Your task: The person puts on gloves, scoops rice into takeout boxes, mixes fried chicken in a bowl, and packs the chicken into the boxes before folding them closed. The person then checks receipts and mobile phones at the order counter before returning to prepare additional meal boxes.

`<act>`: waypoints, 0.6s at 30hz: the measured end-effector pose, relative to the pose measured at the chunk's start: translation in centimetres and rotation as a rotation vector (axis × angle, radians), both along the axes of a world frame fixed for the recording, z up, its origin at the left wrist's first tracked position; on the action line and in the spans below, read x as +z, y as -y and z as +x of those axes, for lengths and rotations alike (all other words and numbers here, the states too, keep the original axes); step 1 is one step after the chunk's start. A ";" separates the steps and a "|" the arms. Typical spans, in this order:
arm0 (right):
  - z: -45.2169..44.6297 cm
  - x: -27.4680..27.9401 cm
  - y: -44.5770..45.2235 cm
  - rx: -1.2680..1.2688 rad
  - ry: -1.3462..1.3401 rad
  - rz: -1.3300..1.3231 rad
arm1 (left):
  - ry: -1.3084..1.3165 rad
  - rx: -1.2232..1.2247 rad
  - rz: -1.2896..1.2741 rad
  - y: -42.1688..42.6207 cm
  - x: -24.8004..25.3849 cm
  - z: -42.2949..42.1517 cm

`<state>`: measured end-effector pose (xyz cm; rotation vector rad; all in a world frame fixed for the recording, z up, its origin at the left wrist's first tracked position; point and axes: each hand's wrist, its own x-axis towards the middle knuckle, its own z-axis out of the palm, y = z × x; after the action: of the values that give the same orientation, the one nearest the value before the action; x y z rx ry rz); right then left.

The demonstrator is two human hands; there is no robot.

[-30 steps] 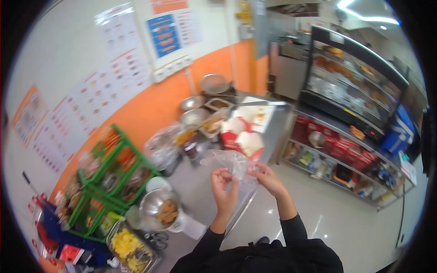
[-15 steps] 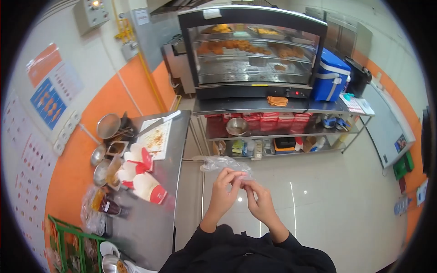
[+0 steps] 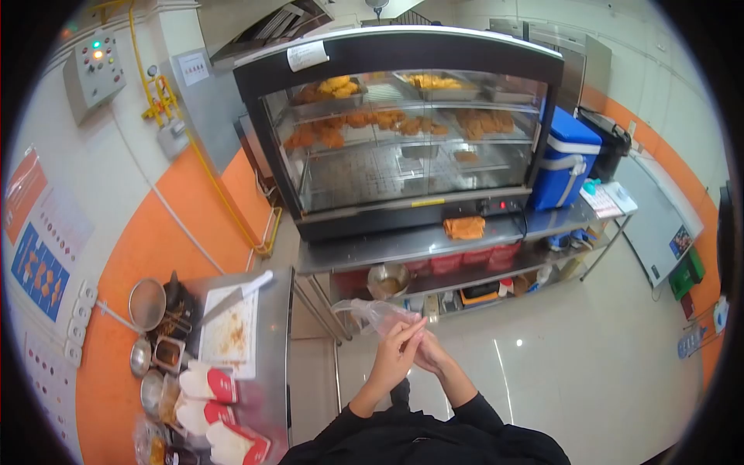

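A clear plastic glove or thin bag (image 3: 370,312) hangs from my hands at the centre of the head view; which of the two it is I cannot tell. My left hand (image 3: 394,350) has its fingers pressed together around the near part of the plastic. Touching it, my right hand (image 3: 434,355) is closed at the same part, its fingertips partly hidden behind the left hand. Beyond them stands a glass food warmer (image 3: 399,139) with fried pieces on its shelves.
At the left, a steel counter (image 3: 273,333) holds a white cutting board (image 3: 231,333), a knife (image 3: 232,296), red-and-white boxes (image 3: 208,384) and metal bowls (image 3: 140,357). An orange cloth (image 3: 464,228) and a blue cooler (image 3: 562,167) sit on the warmer's table.
The view has swung right from the counter and come closer to the food warmer. My hands have drawn together on the plastic, which now hangs to their left.
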<state>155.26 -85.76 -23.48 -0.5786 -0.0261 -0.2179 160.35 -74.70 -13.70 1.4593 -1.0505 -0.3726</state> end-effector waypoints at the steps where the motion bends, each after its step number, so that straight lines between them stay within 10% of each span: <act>1: 1.5 1.4 1.0 -0.032 -0.015 0.039 | -0.033 0.013 -0.042 1.4 0.0 1.4; 3: 4.3 4.1 3.2 -0.094 -0.047 0.120 | -0.255 -0.055 -0.036 3.7 0.0 4.2; 7: 9.8 3.6 8.6 -0.409 0.038 -0.774 | -0.459 -0.102 -0.129 6.9 0.4 8.1; 11: 12.5 5.0 11.5 -0.265 -0.103 -0.660 | -0.149 -0.086 -0.081 9.1 0.2 11.0; 18: 20.1 6.8 15.3 -0.412 -0.248 -0.798 | -0.441 0.049 -0.090 12.8 0.4 13.7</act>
<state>175.33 -101.05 -16.71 -1.4058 0.2599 -0.5433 174.09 -87.46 -13.27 1.2445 -0.6666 -0.5744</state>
